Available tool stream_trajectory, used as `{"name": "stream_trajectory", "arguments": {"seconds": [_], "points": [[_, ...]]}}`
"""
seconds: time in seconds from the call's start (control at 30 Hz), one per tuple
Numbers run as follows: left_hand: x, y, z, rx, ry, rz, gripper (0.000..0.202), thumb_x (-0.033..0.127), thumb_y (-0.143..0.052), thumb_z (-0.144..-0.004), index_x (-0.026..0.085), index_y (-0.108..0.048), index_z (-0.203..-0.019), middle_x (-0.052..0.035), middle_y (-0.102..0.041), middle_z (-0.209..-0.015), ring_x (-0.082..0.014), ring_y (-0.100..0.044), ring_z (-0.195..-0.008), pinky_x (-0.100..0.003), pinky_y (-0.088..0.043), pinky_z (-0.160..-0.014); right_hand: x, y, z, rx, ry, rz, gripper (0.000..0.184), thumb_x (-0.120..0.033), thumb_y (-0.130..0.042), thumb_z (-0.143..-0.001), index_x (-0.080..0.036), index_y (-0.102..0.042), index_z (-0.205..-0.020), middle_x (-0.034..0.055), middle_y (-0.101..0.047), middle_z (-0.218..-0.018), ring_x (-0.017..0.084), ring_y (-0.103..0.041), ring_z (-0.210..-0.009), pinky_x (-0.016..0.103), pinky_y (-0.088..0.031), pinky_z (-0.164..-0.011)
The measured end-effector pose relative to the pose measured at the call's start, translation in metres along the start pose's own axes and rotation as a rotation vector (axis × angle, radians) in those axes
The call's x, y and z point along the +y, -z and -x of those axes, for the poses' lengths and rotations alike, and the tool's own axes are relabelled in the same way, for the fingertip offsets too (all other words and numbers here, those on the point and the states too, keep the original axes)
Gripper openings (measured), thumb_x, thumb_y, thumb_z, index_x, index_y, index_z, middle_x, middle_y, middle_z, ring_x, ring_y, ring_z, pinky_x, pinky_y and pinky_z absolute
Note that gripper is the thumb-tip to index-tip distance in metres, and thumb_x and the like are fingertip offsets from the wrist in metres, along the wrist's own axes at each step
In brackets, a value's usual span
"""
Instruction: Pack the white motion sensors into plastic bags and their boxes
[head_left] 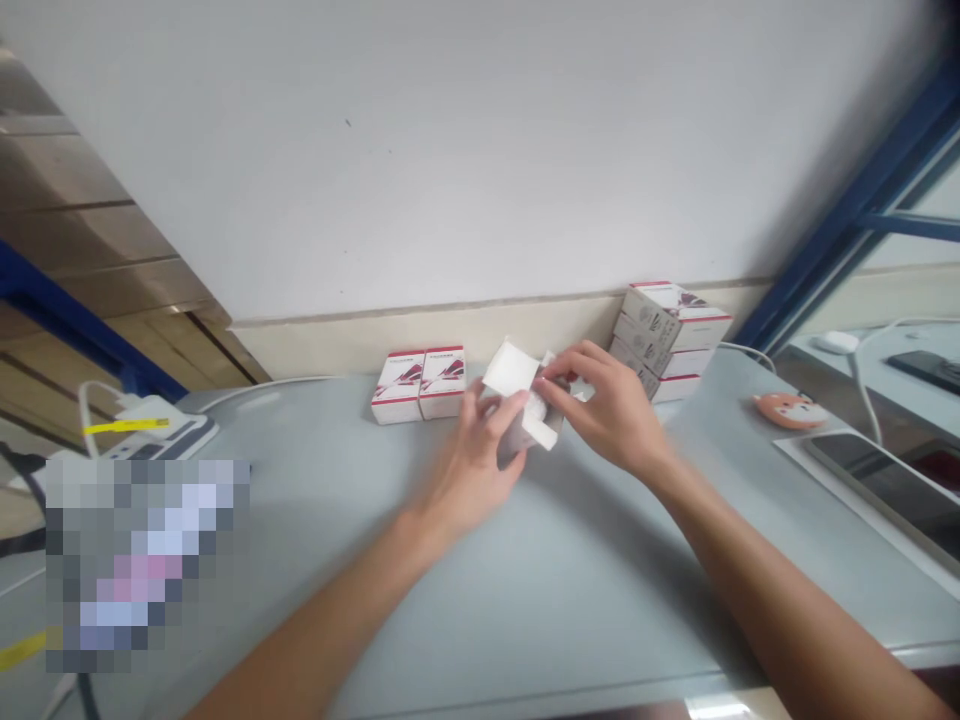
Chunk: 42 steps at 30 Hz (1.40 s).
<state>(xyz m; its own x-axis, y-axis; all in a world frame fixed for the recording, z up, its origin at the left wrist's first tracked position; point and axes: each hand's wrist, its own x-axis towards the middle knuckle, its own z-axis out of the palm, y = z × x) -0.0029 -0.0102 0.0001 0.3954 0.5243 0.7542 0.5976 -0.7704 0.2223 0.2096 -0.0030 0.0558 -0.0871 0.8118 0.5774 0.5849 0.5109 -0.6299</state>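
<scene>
A small cardboard box (538, 430) with its white flaps up is held above the table, in front of the wall. My left hand (480, 450) is closed around its left side, thumb across the near edge of the opening. At the top right of the opening is my right hand (600, 400), its thumb and fingers pinched together. What the pinch holds, a flap or something inside, I cannot make out. Just left of my hands, two white boxes with red patterns (420, 385) lie side by side on the table.
Several similar boxes (667, 340) are stacked at the back right. Farther right lie an orange animal-faced object (790, 410) and a dark phone-like slab (877, 485). At left, a power strip (169, 430) with cables sits near a blurred-out patch. The wall (480, 180) rises behind the grey table (465, 610).
</scene>
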Motion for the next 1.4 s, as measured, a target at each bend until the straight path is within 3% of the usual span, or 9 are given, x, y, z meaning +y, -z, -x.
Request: {"name": "stream_trajectory", "arguments": {"seconds": [0.13, 0.4, 0.53, 0.63, 0.77, 0.97, 1.2, 1.3, 1.4], "points": [[-0.003, 0.0, 0.003, -0.172, 0.169, 0.038, 0.086, 0.019, -0.072, -0.094, 0.038, -0.026, -0.163, -0.0119, -0.063, -0.148, -0.0267, -0.076, -0.113, -0.038, -0.065, -0.085, 0.012, 0.006, -0.004, 0.035, -0.003, 0.054, 0.013, -0.035, -0.07, -0.098, -0.025, -0.074, -0.093, 0.0026, -0.073, -0.099, 0.02, -0.067, -0.088, 0.035, -0.049, -0.08], [0.004, 0.01, -0.013, -0.06, 0.103, -0.054, 0.068, 0.024, -0.069, -0.094, 0.031, -0.043, -0.156, -0.0076, -0.073, -0.14, -0.0248, -0.077, -0.112, -0.037, -0.061, -0.095, 0.027, 0.03, -0.017, 0.245, -0.121, -0.192, 0.022, -0.045, -0.073, -0.094, -0.023, -0.075, -0.09, 0.003, -0.076, -0.095, 0.02, -0.069, -0.09, 0.035, -0.052, -0.088], [-0.006, 0.011, -0.009, -0.137, 0.149, -0.072, 0.064, 0.025, -0.064, -0.097, 0.029, -0.045, -0.157, -0.0085, -0.072, -0.141, -0.0259, -0.076, -0.115, -0.038, -0.061, -0.099, 0.047, 0.037, -0.024, 0.507, -0.237, -0.479, 0.034, -0.057, -0.069, -0.093, -0.023, -0.068, -0.096, 0.0023, -0.074, -0.087, 0.019, -0.069, -0.081, 0.032, -0.056, -0.075], [-0.016, 0.009, -0.007, -0.049, 0.275, -0.038, 0.063, 0.026, -0.061, -0.099, 0.024, -0.043, -0.159, -0.0131, -0.064, -0.151, -0.0273, -0.066, -0.135, -0.04, -0.057, -0.108, 0.063, 0.039, -0.028, 0.691, -0.328, -0.596, 0.039, -0.061, -0.072, -0.087, -0.024, -0.063, -0.094, -0.0002, -0.07, -0.083, 0.017, -0.067, -0.075, 0.029, -0.056, -0.065], [-0.024, 0.008, -0.017, 0.07, 0.304, -0.035, 0.058, 0.035, -0.058, -0.104, 0.023, -0.045, -0.16, -0.0144, -0.061, -0.152, -0.0274, -0.059, -0.141, -0.043, -0.052, -0.114, 0.077, 0.038, -0.03, 0.681, -0.427, -0.816, 0.036, -0.054, -0.078, -0.08, -0.023, -0.062, -0.089, -0.0017, -0.069, -0.084, 0.016, -0.069, -0.081, 0.026, -0.058, -0.066], [-0.03, -0.004, -0.047, -0.221, 0.084, -0.182, 0.046, 0.037, -0.052, -0.108, 0.028, -0.057, -0.153, -0.0126, -0.063, -0.145, -0.0284, -0.063, -0.133, -0.044, -0.056, -0.107, 0.08, 0.035, -0.031, 0.656, -0.475, -0.957, 0.03, -0.041, -0.079, -0.075, -0.023, -0.057, -0.081, -0.0036, -0.065, -0.077, 0.015, -0.067, -0.077, 0.026, -0.06, -0.069], [-0.045, -0.028, -0.071, -0.35, 0.103, -0.161, 0.041, 0.03, -0.05, -0.108, 0.023, -0.064, -0.146, -0.0145, -0.066, -0.139, -0.0286, -0.064, -0.128, -0.048, -0.055, -0.109, 0.06, 0.023, -0.027, 0.687, -0.526, -0.738, 0.032, -0.053, -0.072, -0.082, -0.026, -0.056, -0.089, -0.0033, -0.062, -0.077, 0.016, -0.065, -0.075, 0.029, -0.061, -0.064], [-0.034, -0.024, -0.065, -0.252, 0.111, -0.118, 0.037, 0.029, -0.05, -0.108, 0.022, -0.067, -0.139, -0.0159, -0.063, -0.143, -0.032, -0.055, -0.139, -0.059, -0.041, -0.121, 0.053, 0.016, -0.023, 0.637, -0.562, -0.758, 0.027, -0.048, -0.072, -0.082, -0.026, -0.056, -0.087, -0.0026, -0.062, -0.076, 0.017, -0.065, -0.075, 0.03, -0.062, -0.064], [-0.009, -0.017, -0.043, -0.059, 0.252, 0.18, 0.036, 0.037, -0.046, -0.11, 0.021, -0.066, -0.135, -0.0146, -0.066, -0.136, -0.0287, -0.056, -0.136, -0.053, -0.044, -0.119, 0.044, 0.006, -0.018, 0.549, -0.62, -0.817, 0.024, -0.043, -0.072, -0.084, -0.025, -0.057, -0.085, -0.0016, -0.062, -0.078, 0.017, -0.065, -0.074, 0.03, -0.063, -0.062]]}}
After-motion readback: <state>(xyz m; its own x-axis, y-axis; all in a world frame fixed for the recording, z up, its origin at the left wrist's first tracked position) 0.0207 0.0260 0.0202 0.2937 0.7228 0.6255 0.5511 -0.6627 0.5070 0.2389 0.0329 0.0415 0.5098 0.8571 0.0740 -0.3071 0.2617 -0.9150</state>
